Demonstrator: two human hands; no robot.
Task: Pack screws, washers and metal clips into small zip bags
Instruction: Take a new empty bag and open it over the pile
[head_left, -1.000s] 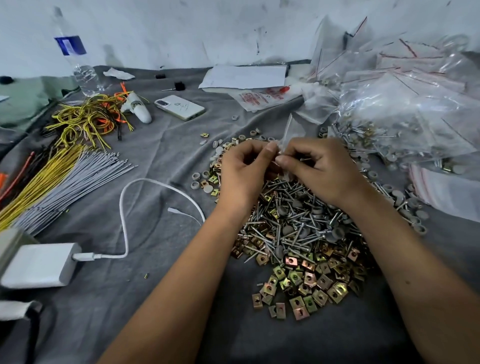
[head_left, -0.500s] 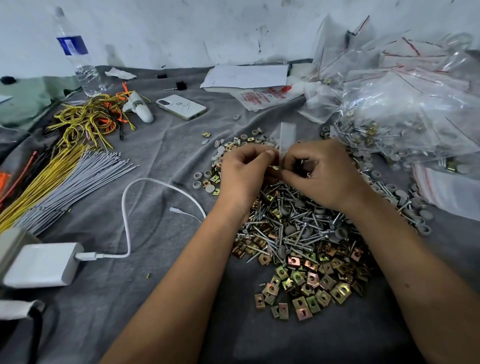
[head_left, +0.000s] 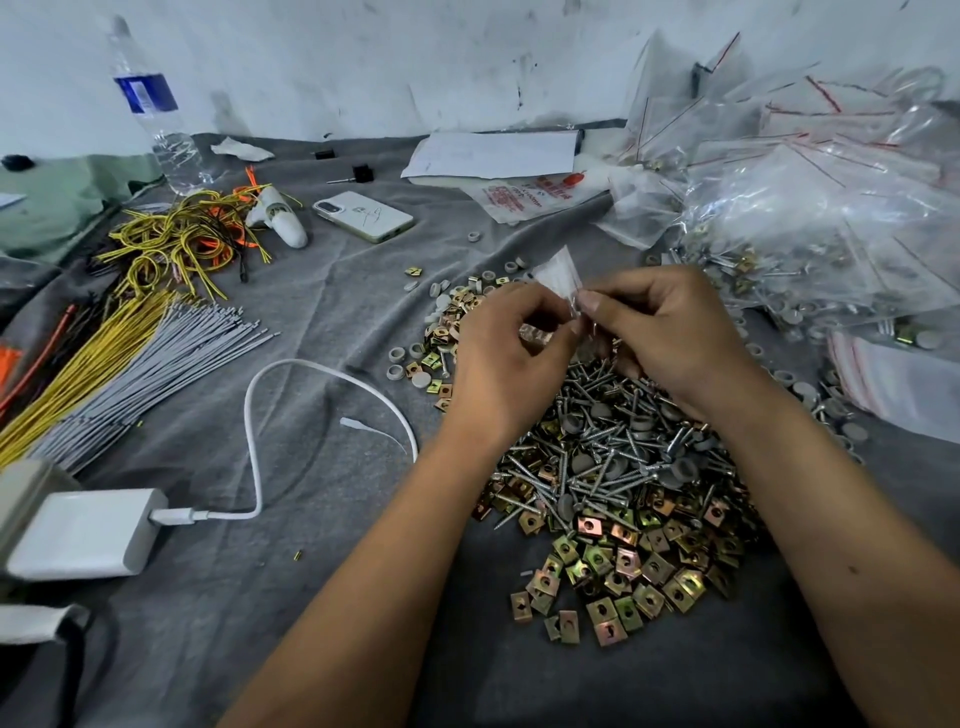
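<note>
Zip bag (head_left: 557, 273): small, clear, held up above hardware heap, centre of table (head_left: 322, 322) w/ grey cloth. Left hand (head_left: 511, 358) grip: fingers curled, pinching bag's lower edge; right hand (head_left: 675, 332) grip: thumb + forefinger pinching same edge, just beside left. Screws (head_left: 613, 457): pile under hands. Metal clips (head_left: 623, 566): near edge of heap. Washers (head_left: 415, 358): scattered left of heap. Filled bags (head_left: 821, 218): stacked at right. Phone (head_left: 363, 215), bottle (head_left: 156, 114), charger (head_left: 85, 532): left side.

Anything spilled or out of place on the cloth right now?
Nothing damaged. A few washers and one metal clip lie scattered apart from the main pile, toward the phone. Both hands pinch a small zip bag.
</note>
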